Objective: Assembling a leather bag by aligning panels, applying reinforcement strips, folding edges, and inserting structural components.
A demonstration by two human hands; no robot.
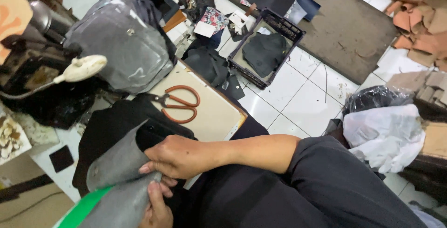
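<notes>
white floor tiles (298, 102) run under a crowded workshop, with a beige worktop (212, 111) at the middle left. at far left a dark sewing machine (32, 69) stands with a cream knob (84, 67) sticking out, and beside it a grey bag wrapped in clear plastic (125, 41) rests on the worktop. orange-handled scissors (179, 103) lie flat on the bare worktop, just right of the bag and well apart from both hands. further right a black plastic crate (279, 25) sits on the floor, holding a folded piece of black material (265, 53) over a pale sheet. a brown mat (349, 32) lies beyond it, tan leather scraps (419, 23) are piled in the top right corner, and a white bag (386, 135) with a black bag (372, 98) above it sits at the right.

low in the picture a sheet of grey material (116, 163) lies curled over black cloth (102, 130). the right hand (179, 156) pinches its edge, fingers closed on it from above. the left hand (156, 209) grips the same sheet from below, thumb pressed against its lower fold, with a green strip (81, 209) showing beneath. the person's dark sleeve (335, 186) fills the lower right.
</notes>
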